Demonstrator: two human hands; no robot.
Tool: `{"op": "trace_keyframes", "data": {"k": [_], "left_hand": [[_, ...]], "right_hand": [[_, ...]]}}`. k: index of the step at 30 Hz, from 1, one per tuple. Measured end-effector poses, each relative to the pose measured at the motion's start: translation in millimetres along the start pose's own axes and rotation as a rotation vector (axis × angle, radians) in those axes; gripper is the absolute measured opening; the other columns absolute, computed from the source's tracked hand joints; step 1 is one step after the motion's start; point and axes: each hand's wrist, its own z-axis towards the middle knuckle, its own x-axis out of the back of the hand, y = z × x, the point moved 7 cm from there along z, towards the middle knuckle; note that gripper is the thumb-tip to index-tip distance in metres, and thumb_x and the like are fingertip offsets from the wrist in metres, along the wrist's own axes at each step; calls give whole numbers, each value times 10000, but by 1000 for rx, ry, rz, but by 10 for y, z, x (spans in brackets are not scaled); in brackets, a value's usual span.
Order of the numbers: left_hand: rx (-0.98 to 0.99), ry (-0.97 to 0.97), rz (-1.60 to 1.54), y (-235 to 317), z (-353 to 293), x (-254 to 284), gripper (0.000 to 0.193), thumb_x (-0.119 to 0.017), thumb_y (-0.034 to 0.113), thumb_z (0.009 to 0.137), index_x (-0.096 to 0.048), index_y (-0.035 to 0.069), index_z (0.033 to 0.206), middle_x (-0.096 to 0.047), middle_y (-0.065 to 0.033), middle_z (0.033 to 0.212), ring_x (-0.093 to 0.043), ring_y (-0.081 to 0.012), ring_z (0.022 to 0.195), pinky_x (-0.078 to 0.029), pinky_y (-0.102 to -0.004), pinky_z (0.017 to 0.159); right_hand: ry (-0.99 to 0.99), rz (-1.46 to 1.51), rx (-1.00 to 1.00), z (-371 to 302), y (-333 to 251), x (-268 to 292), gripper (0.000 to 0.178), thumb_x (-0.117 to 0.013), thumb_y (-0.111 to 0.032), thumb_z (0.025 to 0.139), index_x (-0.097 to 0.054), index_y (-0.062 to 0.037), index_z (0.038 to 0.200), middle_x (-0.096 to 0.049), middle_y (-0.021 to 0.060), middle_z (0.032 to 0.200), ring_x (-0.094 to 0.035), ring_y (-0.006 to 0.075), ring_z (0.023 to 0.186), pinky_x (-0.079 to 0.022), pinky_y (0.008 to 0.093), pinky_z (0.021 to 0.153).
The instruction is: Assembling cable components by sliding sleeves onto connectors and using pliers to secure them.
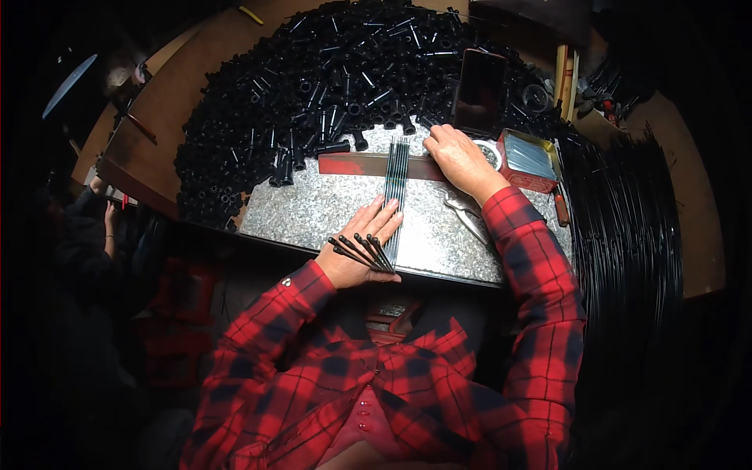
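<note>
A dark-screened phone (pixel 479 90) stands near a clear ring (pixel 536 98), a yellow strip (pixel 251 15) lies farther left, and red stool-like shapes (pixel 176 354) show dimly below

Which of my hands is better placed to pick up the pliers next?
Probably your right hand: it's nearer the pliers, just beyond them, while your left hand touches the thin rods.

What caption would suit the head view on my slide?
Left hand on thin rods, right hand by a red bar, black parts heaped beyond.
</note>
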Motion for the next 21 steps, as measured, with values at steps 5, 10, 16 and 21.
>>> {"op": "trace_keyframes", "data": {"k": [5, 10, 16, 21], "left_hand": [[11, -2, -15, -5, -1, 0, 989, -725, 540, 632, -315, 12, 1362, -268, -190, 1433, -206, -367, 1349, -230, -455, 1089], [23, -3, -45, -15, -6, -6, 1019, -732, 541, 625, -287, 12, 1373, -243, -212, 1436, -197, -369, 1352, -212, -448, 1098], [10, 35, -53, -25, -22, 0, 1065, -749, 555, 591, -283, -5, 1368, -237, -240, 1427, -208, -371, 1348, -203, -440, 1103], [5, 41, -41, -33, -22, -15, 1112, -759, 568, 560, -273, -35, 1359, -241, -265, 1415, -218, -373, 1343, -215, -426, 1101]], "right_hand": [[33, -9, 25, 20, 7, 46, 83, -490, -70, 770, -535, -26, 824, -490, 97, 844, -515, 247, 846, -447, 346, 737], [36, -6, 33, 23, 11, 7, 75, -493, -73, 769, -532, -29, 816, -494, 97, 847, -514, 245, 844, -448, 343, 737], [19, -14, 18, 42, 9, 13, 69, -493, -70, 767, -530, -33, 812, -495, 98, 849, -515, 244, 842, -452, 344, 736], [15, -25, 12, 36, 2, 8, 67, -489, -62, 769, -528, -28, 812, -496, 101, 849, -518, 247, 847, -456, 344, 738]]}}
